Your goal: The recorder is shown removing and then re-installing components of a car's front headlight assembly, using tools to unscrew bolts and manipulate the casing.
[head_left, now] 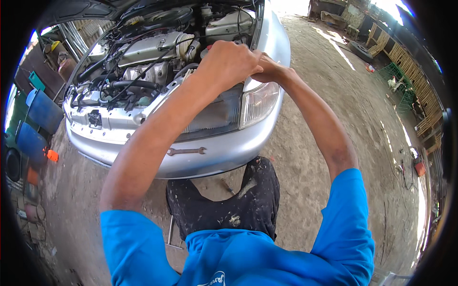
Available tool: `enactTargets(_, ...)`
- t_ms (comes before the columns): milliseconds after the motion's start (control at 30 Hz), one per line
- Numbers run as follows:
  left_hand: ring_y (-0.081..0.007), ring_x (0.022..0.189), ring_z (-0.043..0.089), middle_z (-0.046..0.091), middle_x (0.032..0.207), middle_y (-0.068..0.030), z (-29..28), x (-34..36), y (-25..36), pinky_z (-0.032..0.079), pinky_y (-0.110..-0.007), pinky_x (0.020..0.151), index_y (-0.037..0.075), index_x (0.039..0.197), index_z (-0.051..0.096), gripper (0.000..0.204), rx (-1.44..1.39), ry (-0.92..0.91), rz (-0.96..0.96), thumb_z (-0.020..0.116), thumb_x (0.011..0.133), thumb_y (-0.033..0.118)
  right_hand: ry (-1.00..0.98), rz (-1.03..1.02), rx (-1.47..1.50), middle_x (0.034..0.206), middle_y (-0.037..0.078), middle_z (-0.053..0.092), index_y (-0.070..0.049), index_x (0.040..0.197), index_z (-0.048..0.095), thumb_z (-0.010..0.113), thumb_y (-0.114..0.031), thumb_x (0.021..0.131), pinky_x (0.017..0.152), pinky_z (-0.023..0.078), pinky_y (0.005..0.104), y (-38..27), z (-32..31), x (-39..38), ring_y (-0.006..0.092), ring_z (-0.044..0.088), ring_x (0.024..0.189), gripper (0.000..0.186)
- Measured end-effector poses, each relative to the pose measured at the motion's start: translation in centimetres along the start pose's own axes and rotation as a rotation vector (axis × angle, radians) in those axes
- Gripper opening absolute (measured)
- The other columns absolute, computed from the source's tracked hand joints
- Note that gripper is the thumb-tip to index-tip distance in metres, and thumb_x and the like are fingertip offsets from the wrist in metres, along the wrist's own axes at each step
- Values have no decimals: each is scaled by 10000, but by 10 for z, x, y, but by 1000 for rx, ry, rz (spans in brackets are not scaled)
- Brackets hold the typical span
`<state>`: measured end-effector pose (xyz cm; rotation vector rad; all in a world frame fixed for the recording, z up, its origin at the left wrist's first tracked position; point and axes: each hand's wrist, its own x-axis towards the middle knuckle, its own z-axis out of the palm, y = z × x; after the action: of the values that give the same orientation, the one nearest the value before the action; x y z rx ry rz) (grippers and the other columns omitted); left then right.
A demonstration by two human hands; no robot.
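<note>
So the clear headlight (pixel 260 106) sits in the front corner of the silver car (pixel 229 159), on the person's right. Left hand (pixel 233 62) and right hand (pixel 271 70) are together just above it, fingers curled inward, but can't tell if they're gripping anything since the backs of the hands hide it. An open-end wrench (pixel 187 151) lies on the bumper, near the left forearm. Hood's up, engine (pixel 152 50) exposed. Blue drums (pixel 46 113) stand off left, a loose tire (pixel 361 51) far right.
</note>
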<state>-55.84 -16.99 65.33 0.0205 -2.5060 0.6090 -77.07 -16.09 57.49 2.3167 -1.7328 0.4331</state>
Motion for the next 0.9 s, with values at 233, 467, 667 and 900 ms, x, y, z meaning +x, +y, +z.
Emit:
enactTargets(233,-308,754,660,619,894,-124,-3,-1,6,533,-420,638,56,1029,549,379,33,-8,-99,559,887,407,74,30,0,925,160,672,-55,869,651,528,-65,727,833,455,473,14,12,4,312,619,974,188)
enactTargets(467,-282,784,683,657,878,-115,-4,-6,2,551,-397,644,59,984,618,268,32,153,-65,601,846,289,1,53,-16,928,175,667,-46,869,645,514,-65,730,837,450,478,0,7,7,321,614,982,191)
enactTargets(667,-309,733,657,625,876,-114,-6,-2,1,536,-416,633,75,980,566,296,37,-212,-221,559,890,357,-20,61,-96,955,172,658,-50,902,641,516,-52,715,867,442,483,0,8,8,332,602,1001,225)
enactTargets(900,-314,757,666,632,924,-130,-10,-5,8,535,-413,649,93,1053,545,320,4,-99,-69,563,883,364,193,-78,82,919,149,668,-74,903,664,512,-60,725,883,432,471,-3,10,0,325,606,994,234)
